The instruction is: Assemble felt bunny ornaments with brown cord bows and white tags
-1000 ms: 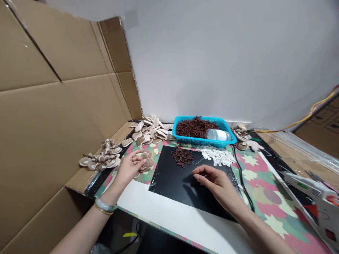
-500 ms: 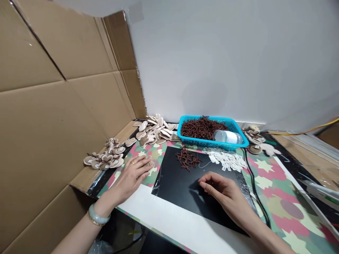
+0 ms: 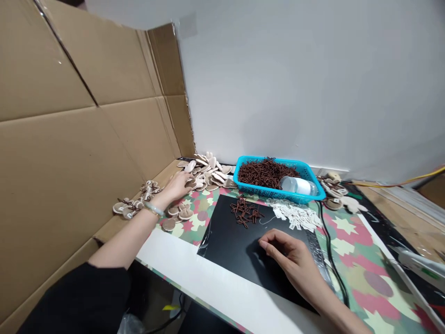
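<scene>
My left hand (image 3: 178, 185) reaches over the near left edge of a heap of beige padded fabric pieces (image 3: 215, 178), its fingers stretched out and touching the pieces. Between that hand and the white table front lie several tan oval pieces (image 3: 185, 214). Above a black mat (image 3: 229, 250), my right hand (image 3: 287, 248) hovers with thumb and forefinger pinched together. Whether anything small is in that pinch cannot be seen. On the mat's far side are a small pile of brown cord bows (image 3: 244, 212) and a spread of white printed labels (image 3: 297, 215).
A blue basket (image 3: 239, 180) at the back holds many brown cord bows and a white-labelled clear container (image 3: 299, 186). Pieces with bows (image 3: 121, 208) lie at the left by a cardboard wall (image 3: 52, 162). A black cable (image 3: 332, 250) runs right of the mat.
My left hand has moved forward from the near table to the beige heap, uncovering the tan oval pieces. My right hand stays pinched over the mat.
</scene>
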A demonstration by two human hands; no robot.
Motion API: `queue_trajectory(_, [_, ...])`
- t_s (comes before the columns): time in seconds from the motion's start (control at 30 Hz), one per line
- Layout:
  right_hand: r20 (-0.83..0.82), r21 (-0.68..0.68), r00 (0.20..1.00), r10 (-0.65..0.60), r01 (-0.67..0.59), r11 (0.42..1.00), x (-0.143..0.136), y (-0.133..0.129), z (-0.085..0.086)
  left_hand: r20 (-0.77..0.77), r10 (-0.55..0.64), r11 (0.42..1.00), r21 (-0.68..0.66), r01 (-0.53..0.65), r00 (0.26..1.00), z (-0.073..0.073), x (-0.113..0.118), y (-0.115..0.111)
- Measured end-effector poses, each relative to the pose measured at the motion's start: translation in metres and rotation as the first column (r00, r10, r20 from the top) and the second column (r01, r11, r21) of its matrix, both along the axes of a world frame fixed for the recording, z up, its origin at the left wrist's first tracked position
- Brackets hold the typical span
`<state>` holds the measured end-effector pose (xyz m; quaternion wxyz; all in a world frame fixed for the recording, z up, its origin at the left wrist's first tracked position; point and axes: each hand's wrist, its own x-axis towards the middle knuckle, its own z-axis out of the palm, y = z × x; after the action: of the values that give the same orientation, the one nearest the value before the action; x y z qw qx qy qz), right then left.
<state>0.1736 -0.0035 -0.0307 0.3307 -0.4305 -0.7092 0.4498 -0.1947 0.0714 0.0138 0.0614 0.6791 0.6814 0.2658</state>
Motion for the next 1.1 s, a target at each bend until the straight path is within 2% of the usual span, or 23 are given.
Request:
queue_trajectory(0.07, [-0.009,0.009,1.0,-0.016,0.016,1.0,0.0,0.0,0.0,-0.007,0.031,0.999,-0.045,-0.031,0.999,-0.002,-0.003,0.016])
queue_trajectory(0.13, [-0.012,0.033,1.0,-0.021,0.022,0.999,0.0,-0.001,0.002,-0.009,0.057,0.997,-0.043,-0.057,0.998,-0.006,-0.006,0.02])
queue_trajectory(0.23, [-0.008,0.09,1.0,-0.014,0.015,0.996,0.0,-0.002,0.006,0.0,0.079,0.996,0.028,-0.079,0.997,-0.006,-0.004,0.007])
queue_trajectory(0.3, [-0.009,0.145,1.0,-0.011,0.012,0.989,0.0,-0.002,0.009,0.018,0.071,0.991,0.109,-0.073,0.997,-0.004,0.008,-0.011])
queue_trajectory(0.37, [-0.023,0.204,1.0,-0.018,0.022,0.979,0.0,-0.002,0.013,0.043,0.031,0.98,0.193,-0.039,0.999,-0.004,0.035,-0.032])
queue_trajectory(0.4, [-0.032,0.23,0.999,-0.024,0.031,0.973,0.001,-0.002,0.015,0.05,-0.034,0.973,0.231,0.021,0.998,-0.007,0.054,-0.043])
queue_trajectory(0.5, [-0.044,0.305,0.998,-0.054,0.065,0.95,0.005,-0.002,0.022,-0.051,-0.389,0.849,0.368,0.379,0.92,-0.02,0.12,-0.073])
queue_trajectory(0.57, [-0.021,0.351,0.997,-0.076,0.078,0.933,0.011,-0.003,0.024,-0.142,-0.508,0.789,0.318,0.525,0.85,-0.032,0.16,-0.089])
queue_trajectory(0.67, [0.054,0.398,0.993,-0.102,0.073,0.915,0.027,-0.007,0.021,-0.141,-0.57,0.788,0.184,0.587,0.809,-0.045,0.189,-0.107])
queue_trajectory(0.77, [0.105,0.426,0.989,-0.1,0.046,0.904,0.042,-0.014,0.012,-0.012,-0.62,0.779,0.111,0.617,0.785,-0.056,0.185,-0.119])
queue_trajectory(0.83, [0.117,0.457,0.991,-0.068,0.007,0.89,0.046,-0.017,0.005,0.0,-0.666,0.74,0.124,0.661,0.746,-0.06,0.176,-0.125])
queue_trajectory(0.9, [0.114,0.495,0.993,-0.004,-0.053,0.867,0.044,-0.02,-0.001,-0.015,-0.667,0.734,0.158,0.661,0.745,-0.062,0.171,-0.129])
queue_trajectory(1.0, [0.109,0.519,0.989,0.103,-0.145,0.842,0.032,-0.023,-0.007,-0.031,-0.651,0.748,0.146,0.648,0.759,-0.06,0.17,-0.133])
queue_trajectory(1.1, [0.119,0.511,0.981,0.152,-0.192,0.838,0.021,-0.025,-0.011,-0.074,-0.652,0.746,0.112,0.656,0.754,-0.054,0.172,-0.134])
